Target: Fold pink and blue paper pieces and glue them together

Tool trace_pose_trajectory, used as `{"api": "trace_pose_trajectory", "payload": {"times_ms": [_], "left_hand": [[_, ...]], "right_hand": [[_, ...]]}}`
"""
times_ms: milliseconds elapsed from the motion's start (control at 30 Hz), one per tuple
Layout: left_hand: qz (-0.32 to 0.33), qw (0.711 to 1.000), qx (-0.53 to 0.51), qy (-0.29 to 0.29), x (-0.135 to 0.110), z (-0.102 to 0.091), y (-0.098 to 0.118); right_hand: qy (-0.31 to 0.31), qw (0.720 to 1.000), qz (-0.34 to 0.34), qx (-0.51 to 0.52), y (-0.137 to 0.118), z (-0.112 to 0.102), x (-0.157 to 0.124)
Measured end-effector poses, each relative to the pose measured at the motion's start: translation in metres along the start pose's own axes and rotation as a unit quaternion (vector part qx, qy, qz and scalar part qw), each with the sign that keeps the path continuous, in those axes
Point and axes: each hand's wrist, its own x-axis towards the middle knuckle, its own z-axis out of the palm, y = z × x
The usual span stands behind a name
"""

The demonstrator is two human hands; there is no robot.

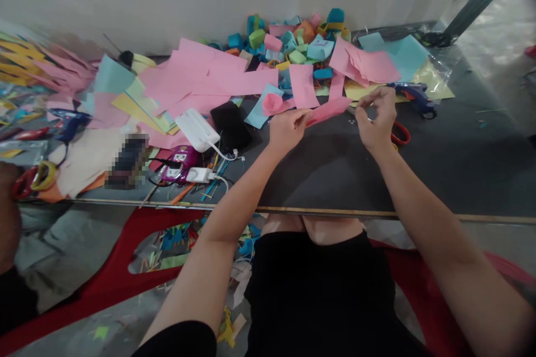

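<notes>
My left hand (286, 129) pinches one end of a pink paper strip (329, 111) and holds it just above the dark table (335, 173). Its fingers are closed on the paper. My right hand (376, 117) is at the strip's other end, fingers curled and pinched together near the paper's tip; whether they grip the strip I cannot tell. A rolled pink paper piece (273, 103) lies just behind my left hand.
Pink, blue and yellow sheets (201, 78) and a heap of folded paper pieces (293, 39) cover the far side. A blue glue gun (412, 95), red scissors (401, 134), a white power bank (196, 129) and a black phone (230, 125) lie nearby. Another person's hand (8, 201) is at the left edge.
</notes>
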Motion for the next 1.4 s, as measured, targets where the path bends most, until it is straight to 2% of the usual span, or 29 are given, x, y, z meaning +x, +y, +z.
{"api": "trace_pose_trajectory", "payload": {"times_ms": [100,200,300,400,500,600,667,733,900,1000,1067,1200,1333,1400], "left_hand": [[-0.079,0.988,-0.121,0.057,0.002,0.01,-0.004],[-0.141,0.961,-0.223,0.08,-0.001,0.024,-0.004],[-0.183,0.936,-0.296,0.053,-0.006,0.036,-0.001],[-0.206,0.924,-0.322,0.012,-0.011,0.039,0.003],[-0.153,0.949,-0.273,-0.033,-0.011,0.032,0.002],[-0.016,0.995,-0.099,-0.019,-0.007,0.02,-0.004],[0.084,0.996,0.028,-0.009,-0.003,0.012,-0.008],[0.175,0.978,0.114,-0.012,0.0,0.006,-0.012],[0.321,0.922,0.205,-0.061,0.0,-0.004,-0.015],[0.391,0.882,0.254,-0.066,-0.002,-0.009,-0.013],[0.404,0.869,0.274,-0.079,-0.002,-0.01,-0.011],[0.343,0.882,0.295,-0.13,-0.003,-0.003,-0.005],[0.305,0.879,0.35,-0.107,-0.007,0.007,0.007],[0.306,0.874,0.366,-0.096,-0.009,0.011,0.012]], "right_hand": [[0.03,0.988,0.099,0.111,-0.01,0.01,0.0],[-0.039,0.952,0.168,0.255,-0.028,0.023,-0.005],[-0.109,0.911,0.191,0.348,-0.043,0.029,-0.01],[-0.091,0.893,0.224,0.379,-0.045,0.028,-0.011],[-0.068,0.866,0.277,0.41,-0.038,0.025,-0.009],[-0.092,0.855,0.298,0.413,-0.032,0.024,-0.006],[-0.123,0.862,0.282,0.403,-0.033,0.023,-0.004],[-0.16,0.872,0.251,0.388,-0.035,0.02,-0.003],[-0.231,0.887,0.196,0.35,-0.031,0.012,-0.001],[-0.222,0.921,0.165,0.273,-0.019,0.014,0.0],[-0.191,0.942,0.151,0.23,-0.011,0.017,0.001],[-0.079,0.974,0.118,0.176,-0.004,0.014,0.003],[0.024,0.997,0.006,0.077,-0.011,0.0,0.0],[0.017,0.998,-0.062,0.023,-0.017,-0.002,-0.003]]}}
